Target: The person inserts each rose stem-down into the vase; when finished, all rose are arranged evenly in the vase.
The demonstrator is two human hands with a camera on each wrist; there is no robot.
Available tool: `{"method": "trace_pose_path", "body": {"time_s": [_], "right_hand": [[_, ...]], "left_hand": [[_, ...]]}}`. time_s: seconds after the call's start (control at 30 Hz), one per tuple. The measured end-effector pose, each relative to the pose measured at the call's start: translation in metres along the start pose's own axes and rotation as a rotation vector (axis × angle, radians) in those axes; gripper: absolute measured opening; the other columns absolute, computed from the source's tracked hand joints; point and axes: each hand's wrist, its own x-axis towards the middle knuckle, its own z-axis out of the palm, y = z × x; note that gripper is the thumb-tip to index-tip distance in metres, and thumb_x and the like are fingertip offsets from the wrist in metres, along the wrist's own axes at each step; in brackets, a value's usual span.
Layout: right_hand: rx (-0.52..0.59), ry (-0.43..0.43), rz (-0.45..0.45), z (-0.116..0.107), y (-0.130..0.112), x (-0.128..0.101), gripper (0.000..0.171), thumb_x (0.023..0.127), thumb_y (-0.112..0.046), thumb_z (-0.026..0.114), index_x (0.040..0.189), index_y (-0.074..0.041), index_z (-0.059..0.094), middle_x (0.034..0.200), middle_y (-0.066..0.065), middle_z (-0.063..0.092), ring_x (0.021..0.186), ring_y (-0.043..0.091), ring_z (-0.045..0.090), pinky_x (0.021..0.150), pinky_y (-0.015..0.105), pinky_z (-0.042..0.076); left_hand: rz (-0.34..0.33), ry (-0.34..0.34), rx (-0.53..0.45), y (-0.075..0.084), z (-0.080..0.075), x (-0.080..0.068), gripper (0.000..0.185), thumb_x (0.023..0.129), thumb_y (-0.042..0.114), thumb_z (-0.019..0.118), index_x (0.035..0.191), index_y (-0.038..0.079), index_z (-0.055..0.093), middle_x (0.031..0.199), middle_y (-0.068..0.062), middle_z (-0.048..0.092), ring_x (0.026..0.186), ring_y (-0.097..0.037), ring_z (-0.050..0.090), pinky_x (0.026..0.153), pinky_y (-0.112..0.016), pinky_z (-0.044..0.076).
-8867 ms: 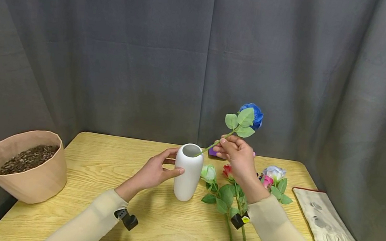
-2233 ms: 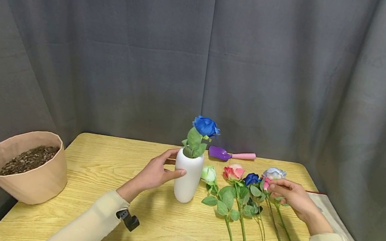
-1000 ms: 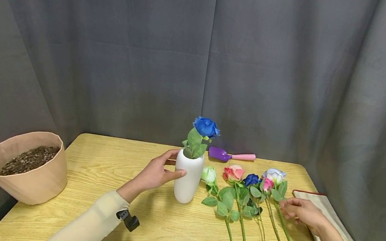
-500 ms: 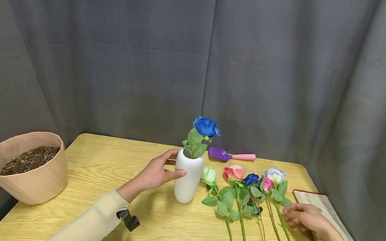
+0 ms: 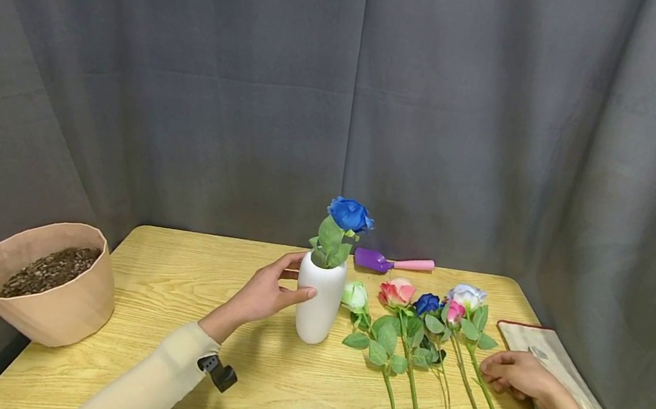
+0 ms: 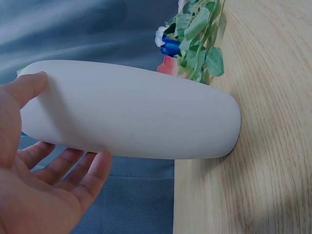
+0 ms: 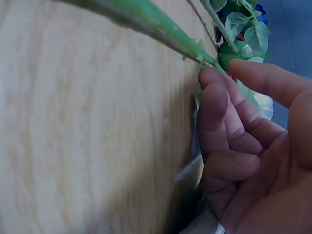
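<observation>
A white vase (image 5: 318, 303) stands mid-table with one blue rose (image 5: 350, 214) in it. My left hand (image 5: 269, 293) holds the vase, thumb on the front and fingers round the back; the left wrist view shows the vase (image 6: 131, 112) lying between thumb and fingers (image 6: 73, 170). Right of it, several roses lie flat: a pale green bud (image 5: 355, 296), a pink rose (image 5: 396, 293), a dark blue rose (image 5: 428, 304) and a white rose (image 5: 467, 295). My right hand (image 5: 514, 374) rests by the white rose's stem (image 5: 486, 398). In the right wrist view the stem (image 7: 146, 19) runs between thumb and curled fingertips (image 7: 212, 83).
A tan pot (image 5: 41, 305) of dark soil stands off the table's left edge. A purple trowel with a pink handle (image 5: 391, 262) lies at the back. A pale work glove (image 5: 568, 367) lies at the right edge, under my right wrist. Grey curtains close in the wooden table (image 5: 201, 271).
The blue rose went into the vase and my right hand let go. That hand then slid from the white rose's head down its stem toward me. The left hand has stayed on the vase.
</observation>
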Motion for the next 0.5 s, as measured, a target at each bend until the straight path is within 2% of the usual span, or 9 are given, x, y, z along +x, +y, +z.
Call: {"method": "trace_pose_path", "body": {"time_s": [0.33, 0.5], "right_hand": [[-0.047, 0.081, 0.033, 0.009, -0.005, -0.001, 0.023, 0.096, -0.022, 0.065, 0.103, -0.001, 0.071, 0.077, 0.000, 0.069, 0.064, 0.013, 0.063, 0.044, 0.022, 0.036], [-0.065, 0.111, 0.048, 0.011, -0.003, 0.001, 0.020, 0.092, -0.022, 0.070, 0.098, -0.003, 0.073, 0.073, -0.001, 0.067, 0.063, 0.013, 0.060, 0.044, 0.021, 0.034]], "left_hand": [[-0.001, -0.002, -0.004, 0.000, 0.000, 0.000, 0.076, 0.087, 0.040, 0.077, 0.151, 0.021, 0.041, 0.141, -0.004, 0.056, 0.129, -0.027, 0.057, 0.097, -0.043, 0.057], [-0.006, -0.002, -0.005, 0.000, 0.000, -0.001, 0.076, 0.087, 0.040, 0.077, 0.151, 0.021, 0.041, 0.141, -0.004, 0.056, 0.129, -0.028, 0.057, 0.097, -0.043, 0.057]]}}
